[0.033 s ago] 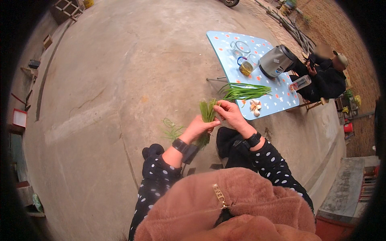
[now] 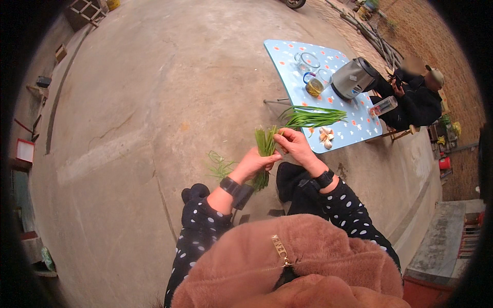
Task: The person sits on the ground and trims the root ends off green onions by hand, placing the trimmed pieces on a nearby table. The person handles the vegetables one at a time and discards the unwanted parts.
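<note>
My left hand (image 2: 256, 161) is closed around an upright bunch of garlic chives (image 2: 265, 142), its pale cut ends up and green leaves hanging below the fist. At the top right of that bunch, my right hand (image 2: 296, 146) pinches at the stalk ends with thumb and forefinger; exactly which stalk it grips is too small to make out. Just beyond my right hand, more garlic chives (image 2: 316, 117) lie across the near end of a blue patterned table (image 2: 355, 134). Garlic (image 2: 326, 137) sits beside them. Loose green trimmings (image 2: 220, 165) are scattered on the floor left of my left hand.
The table also carries a steel kettle (image 2: 353, 78), a glass mug of yellowish liquid (image 2: 314, 87), a glass pitcher (image 2: 307, 62) and a clear bottle (image 2: 384, 106). Behind it sits a person in dark clothes (image 2: 423, 105). Branches (image 2: 371, 37) lie along the brick wall.
</note>
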`<action>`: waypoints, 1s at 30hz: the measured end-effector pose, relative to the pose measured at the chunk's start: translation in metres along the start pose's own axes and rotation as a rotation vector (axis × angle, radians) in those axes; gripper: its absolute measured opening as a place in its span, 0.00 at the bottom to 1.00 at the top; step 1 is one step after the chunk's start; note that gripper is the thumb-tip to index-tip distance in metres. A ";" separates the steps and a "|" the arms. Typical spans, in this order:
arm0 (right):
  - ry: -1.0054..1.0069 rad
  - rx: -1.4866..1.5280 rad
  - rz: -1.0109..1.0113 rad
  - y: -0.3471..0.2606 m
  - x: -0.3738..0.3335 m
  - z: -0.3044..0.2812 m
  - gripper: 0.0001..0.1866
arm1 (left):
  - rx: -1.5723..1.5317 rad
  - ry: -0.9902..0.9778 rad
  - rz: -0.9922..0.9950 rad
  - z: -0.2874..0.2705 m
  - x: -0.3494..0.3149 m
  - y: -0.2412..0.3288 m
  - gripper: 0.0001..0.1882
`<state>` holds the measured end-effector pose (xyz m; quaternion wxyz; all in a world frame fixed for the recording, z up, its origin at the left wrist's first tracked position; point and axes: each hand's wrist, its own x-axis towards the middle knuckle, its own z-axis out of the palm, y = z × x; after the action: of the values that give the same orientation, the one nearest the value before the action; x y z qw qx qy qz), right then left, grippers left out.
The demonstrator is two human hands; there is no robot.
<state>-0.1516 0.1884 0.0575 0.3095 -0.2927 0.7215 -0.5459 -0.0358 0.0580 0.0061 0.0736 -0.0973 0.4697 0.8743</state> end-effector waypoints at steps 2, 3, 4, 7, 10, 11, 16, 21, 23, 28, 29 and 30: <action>0.031 -0.039 0.153 0.001 -0.001 -0.004 0.13 | -0.083 -0.059 -0.023 0.001 -0.002 0.001 0.10; 0.027 -0.001 0.128 0.001 -0.003 -0.004 0.12 | -0.105 -0.074 -0.029 0.002 -0.003 0.002 0.10; 0.021 0.044 0.086 0.000 -0.004 -0.003 0.11 | -0.138 -0.097 -0.032 0.002 -0.004 0.003 0.10; 0.047 0.071 0.061 -0.005 -0.009 0.000 0.11 | -0.146 -0.137 -0.034 0.003 -0.007 0.007 0.12; 0.018 0.072 0.046 -0.011 -0.012 0.001 0.12 | -0.195 -0.208 -0.034 0.001 -0.009 0.009 0.12; 0.007 0.080 0.042 -0.013 -0.014 0.001 0.13 | -0.209 -0.215 -0.034 0.001 -0.010 0.009 0.12; -0.039 0.156 0.032 -0.015 -0.019 0.002 0.17 | -0.265 -0.290 -0.043 -0.004 -0.012 0.007 0.15; -0.023 0.222 0.055 -0.015 -0.020 0.002 0.19 | -0.345 -0.443 -0.018 -0.007 -0.011 0.008 0.19; -0.037 0.285 0.076 -0.016 -0.019 0.002 0.20 | -0.380 -0.480 -0.013 -0.006 -0.012 0.009 0.21; 0.019 0.214 0.079 -0.022 -0.021 0.000 0.22 | -0.449 -0.471 -0.026 -0.006 -0.012 0.008 0.20; 0.035 0.205 0.072 -0.023 -0.021 -0.001 0.22 | -0.449 -0.416 -0.034 -0.007 -0.011 0.007 0.19; 0.051 0.223 0.074 -0.024 -0.022 -0.001 0.22 | -0.457 -0.367 -0.039 -0.008 -0.010 0.006 0.18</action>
<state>-0.1366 0.2006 0.0834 0.3415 -0.2155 0.6744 -0.6181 -0.0268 0.0472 0.0090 0.1500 0.0393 0.2375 0.9589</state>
